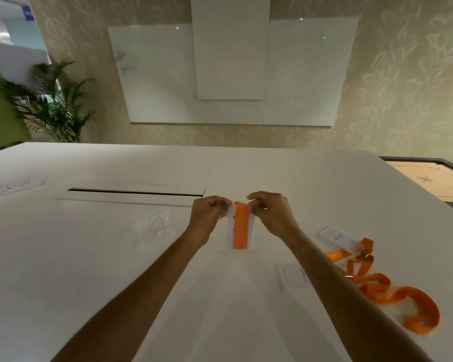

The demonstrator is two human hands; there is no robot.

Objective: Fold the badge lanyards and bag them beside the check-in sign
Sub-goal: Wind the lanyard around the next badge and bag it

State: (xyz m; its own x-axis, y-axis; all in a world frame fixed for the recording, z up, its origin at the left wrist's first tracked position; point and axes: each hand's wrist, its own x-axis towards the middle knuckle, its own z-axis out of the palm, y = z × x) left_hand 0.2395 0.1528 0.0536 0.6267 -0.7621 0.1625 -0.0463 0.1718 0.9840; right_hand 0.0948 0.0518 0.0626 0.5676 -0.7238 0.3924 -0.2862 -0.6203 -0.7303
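A folded orange lanyard (pixel 239 227) with its white badge sits inside a small clear bag held upright over the white table (pixel 89 257). My left hand (pixel 208 218) pinches the bag's top left edge and my right hand (pixel 271 214) pinches its top right edge. Loose orange lanyards (pixel 392 291) with white badge cards (pixel 334 237) lie tangled at the right. The check-in sign (pixel 11 188) lies flat at the far left.
A pile of clear plastic bags (pixel 154 222) lies left of my hands. A cable slot (pixel 135 192) runs across the table behind them. Another white card (pixel 293 276) lies by my right forearm. A game board (pixel 434 180) stands off to the right.
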